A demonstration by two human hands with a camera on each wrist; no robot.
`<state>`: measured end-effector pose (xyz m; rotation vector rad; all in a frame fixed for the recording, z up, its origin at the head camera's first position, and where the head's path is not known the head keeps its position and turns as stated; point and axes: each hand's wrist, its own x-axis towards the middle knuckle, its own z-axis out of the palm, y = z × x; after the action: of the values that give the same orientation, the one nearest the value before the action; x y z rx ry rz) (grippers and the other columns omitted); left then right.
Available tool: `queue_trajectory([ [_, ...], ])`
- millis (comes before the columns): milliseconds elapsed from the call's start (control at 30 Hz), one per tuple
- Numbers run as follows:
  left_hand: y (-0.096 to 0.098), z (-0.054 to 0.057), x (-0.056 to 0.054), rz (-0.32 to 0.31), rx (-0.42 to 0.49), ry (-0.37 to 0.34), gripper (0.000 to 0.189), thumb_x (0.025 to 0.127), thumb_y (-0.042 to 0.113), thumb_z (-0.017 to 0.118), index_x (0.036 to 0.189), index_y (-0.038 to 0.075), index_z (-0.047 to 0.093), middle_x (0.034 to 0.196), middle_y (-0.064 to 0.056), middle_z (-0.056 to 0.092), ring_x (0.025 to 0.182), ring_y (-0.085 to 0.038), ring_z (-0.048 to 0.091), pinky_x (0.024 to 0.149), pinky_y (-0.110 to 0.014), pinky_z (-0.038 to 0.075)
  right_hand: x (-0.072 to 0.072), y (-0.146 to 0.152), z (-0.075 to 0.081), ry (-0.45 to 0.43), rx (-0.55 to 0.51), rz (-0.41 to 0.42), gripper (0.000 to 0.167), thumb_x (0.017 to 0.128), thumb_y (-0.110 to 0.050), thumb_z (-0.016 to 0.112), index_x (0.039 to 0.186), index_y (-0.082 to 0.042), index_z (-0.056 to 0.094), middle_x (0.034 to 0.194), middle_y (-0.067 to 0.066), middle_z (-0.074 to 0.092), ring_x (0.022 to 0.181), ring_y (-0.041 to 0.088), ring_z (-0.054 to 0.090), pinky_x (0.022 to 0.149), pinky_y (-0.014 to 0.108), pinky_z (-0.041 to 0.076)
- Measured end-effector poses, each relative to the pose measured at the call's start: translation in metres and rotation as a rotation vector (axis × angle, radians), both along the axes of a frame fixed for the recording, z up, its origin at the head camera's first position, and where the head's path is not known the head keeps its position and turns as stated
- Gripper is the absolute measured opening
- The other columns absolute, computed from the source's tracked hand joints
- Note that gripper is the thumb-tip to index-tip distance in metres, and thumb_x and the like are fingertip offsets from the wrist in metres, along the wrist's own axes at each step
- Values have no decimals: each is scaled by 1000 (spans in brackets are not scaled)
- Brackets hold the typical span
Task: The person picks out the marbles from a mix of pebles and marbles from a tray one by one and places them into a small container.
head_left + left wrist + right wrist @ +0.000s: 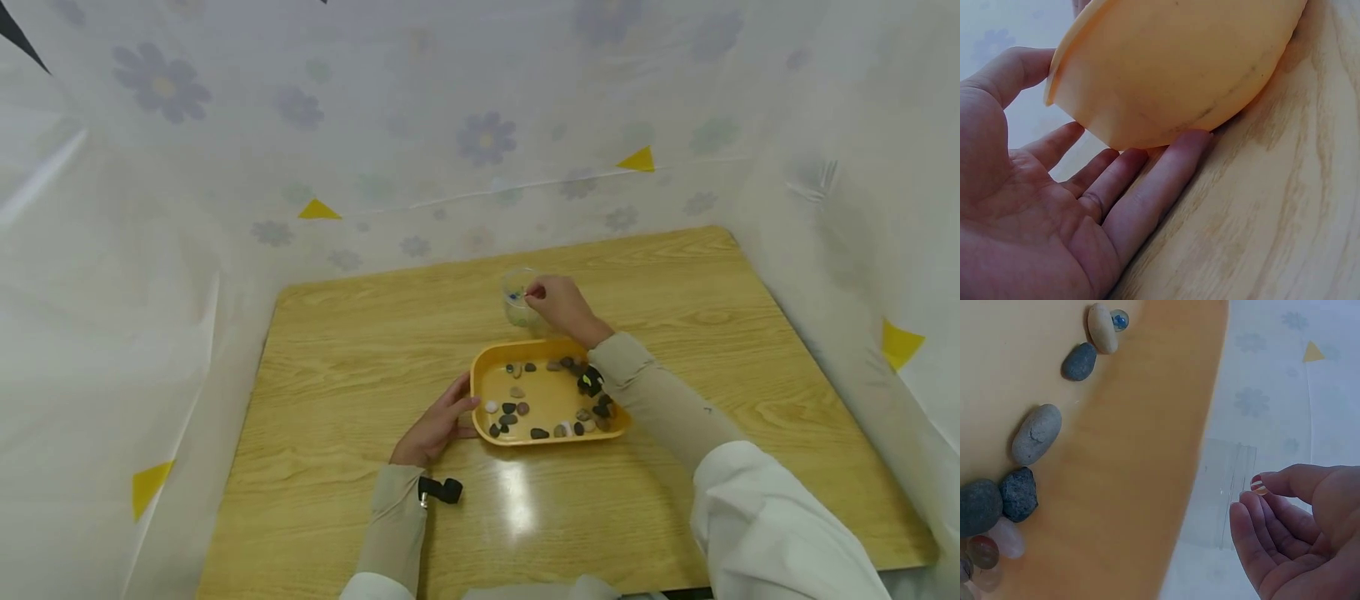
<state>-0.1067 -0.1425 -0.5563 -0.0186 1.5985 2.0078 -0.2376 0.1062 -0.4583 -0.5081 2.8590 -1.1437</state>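
Note:
My right hand (561,304) pinches a glass marble (1259,485) with red and white stripes between thumb and fingertips. It is at the rim of a clear plastic cup (517,314), which has some small blue and greenish things inside. My left hand (437,422) holds the left end of a yellow tray (546,398). In the left wrist view its thumb is on the tray's rim and its fingertips touch the underside. Dark, grey and pale stones (1036,434) lie scattered in the tray. A clear marble with a blue core (1120,320) touches a tan stone there.
The wood-grain table (337,375) carries the tray and, behind it, the cup. Pale flowered sheeting (420,150) rises at the back and both sides, with yellow tape pieces (319,210) on it. A black strap (442,490) sticks out from the left wrist.

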Motion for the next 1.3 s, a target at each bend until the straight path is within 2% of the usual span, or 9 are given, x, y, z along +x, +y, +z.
queue_trajectory([
  [167, 0, -1, 0, 0, -16, 13, 59, 94, 24, 55, 146, 33, 28, 150, 2, 22, 107, -32, 55, 76, -45, 54, -1, -2, -2, -16, 2, -5, 20, 92, -14, 58, 104, 0, 65, 96, 10, 64, 86, 21, 59, 76, 37, 51],
  [433, -2, 1, -1, -20, -3, -9, 59, 96, 21, 51, 147, 32, 23, 150, -1, 20, 111, -33, 52, 78, -48, 52, -4, -4, -3, -13, 27, -6, 18, 92, -14, 58, 102, -1, 66, 97, 10, 65, 85, 21, 60, 77, 36, 52],
  [733, -1, 23, 4, -53, -5, -8, 60, 97, 17, 50, 149, 26, 21, 150, -4, 20, 112, -33, 52, 80, -47, 52, -3, -3, -3, -15, 11, 4, 21, 93, -14, 57, 105, 0, 67, 99, 11, 65, 87, 23, 60, 78, 38, 51],
  [900, -1, 24, 3, -50, 10, -5, 59, 97, 18, 50, 148, 27, 23, 150, -4, 20, 111, -34, 52, 81, -49, 51, -1, 2, 0, 27, -10, -8, 22, 95, -18, 52, 102, -3, 68, 94, 11, 66, 77, 21, 58, 71, 37, 50],
  [1033, -2, 23, 2, -47, 22, -8, 59, 96, 17, 51, 148, 25, 23, 150, -4, 20, 111, -36, 52, 82, -50, 50, 0, 8, 4, 43, -28, -27, 21, 96, -18, 51, 100, -5, 67, 93, 11, 65, 74, 21, 57, 71, 38, 49],
  [1300, -3, 24, 0, -35, 5, -24, 60, 97, 17, 50, 148, 26, 22, 150, -3, 19, 112, -34, 51, 82, -50, 50, 4, 16, 5, 46, 13, -34, 24, 96, -19, 51, 105, -3, 66, 98, 11, 65, 87, 22, 60, 78, 39, 51],
])
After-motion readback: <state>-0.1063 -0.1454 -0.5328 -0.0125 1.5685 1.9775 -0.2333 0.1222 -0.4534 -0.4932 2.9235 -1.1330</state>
